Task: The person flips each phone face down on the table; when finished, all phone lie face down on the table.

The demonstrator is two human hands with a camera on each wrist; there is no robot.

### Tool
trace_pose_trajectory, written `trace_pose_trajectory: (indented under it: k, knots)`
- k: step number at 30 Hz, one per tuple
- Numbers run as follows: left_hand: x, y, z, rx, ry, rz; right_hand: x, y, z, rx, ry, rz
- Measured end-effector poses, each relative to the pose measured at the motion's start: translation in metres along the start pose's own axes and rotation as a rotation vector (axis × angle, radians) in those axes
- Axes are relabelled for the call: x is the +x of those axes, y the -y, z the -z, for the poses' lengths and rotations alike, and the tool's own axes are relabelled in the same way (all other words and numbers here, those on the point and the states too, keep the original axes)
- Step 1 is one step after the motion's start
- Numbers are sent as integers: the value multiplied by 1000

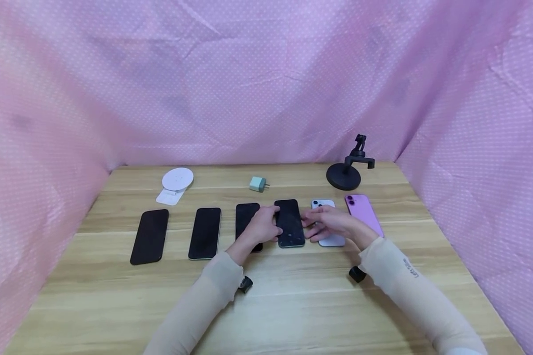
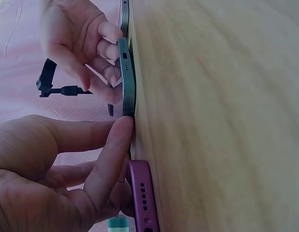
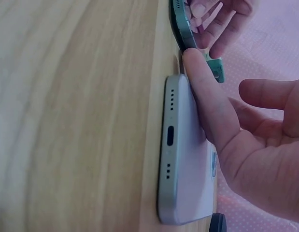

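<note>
A dark-screened phone (image 1: 289, 223) with a green frame lies face up between both hands. My left hand (image 1: 263, 224) reaches over the neighbouring purple-framed phone (image 2: 143, 195), its fingertips at the green phone's left edge. In the left wrist view, one extended finger touches the green frame's lower corner (image 2: 128, 110). My right hand (image 1: 330, 220) is at the opposite edge, over a white phone (image 1: 332, 240) lying back up. In the right wrist view, a fairly straight finger (image 3: 200, 72) meets the green phone's corner (image 3: 187, 41).
Two more black-screened phones (image 1: 205, 233) (image 1: 149, 236) lie to the left, and a pink-purple phone (image 1: 365, 214) to the right. Behind stand a white round charging stand (image 1: 177, 179), a green plug adapter (image 1: 257, 184) and a black phone holder (image 1: 343, 176). Pink dotted cloth (image 1: 266, 88) surrounds the wooden table (image 1: 293, 305).
</note>
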State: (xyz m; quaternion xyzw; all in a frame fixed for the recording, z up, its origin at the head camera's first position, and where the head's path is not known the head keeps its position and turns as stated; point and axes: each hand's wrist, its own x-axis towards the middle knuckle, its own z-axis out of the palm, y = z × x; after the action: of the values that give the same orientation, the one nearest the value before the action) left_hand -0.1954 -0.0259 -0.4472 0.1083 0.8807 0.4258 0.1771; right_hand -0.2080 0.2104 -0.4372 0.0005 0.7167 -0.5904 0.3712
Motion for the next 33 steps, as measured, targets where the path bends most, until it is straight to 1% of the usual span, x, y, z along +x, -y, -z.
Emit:
trace_pose_trajectory:
  k: [7, 12, 14, 19, 23, 26, 31, 33]
  knots:
    - [4, -4, 3, 9, -10, -11, -2, 6, 1, -25, -11, 18]
    - [7, -6, 4, 5, -15, -1, -2, 5, 2, -11, 5, 39]
    - [7, -6, 4, -10, -12, 1, -3, 3, 4, 25, 25, 50]
    - [6, -5, 4, -45, -6, 3, -5, -2, 8, 175, 95, 80]
    - [5, -5, 4, -52, -6, 0, -7, -2, 8, 233, 132, 112]
    - [3, -5, 4, -33, -10, -21, -8, -3, 7, 255, 141, 134]
    - [-1, -4, -1, 55, -19, -94, -8, -9, 5, 316, 145, 154]
    - [-2, -3, -2, 65, -19, -116, -8, -11, 5, 341, 146, 162]
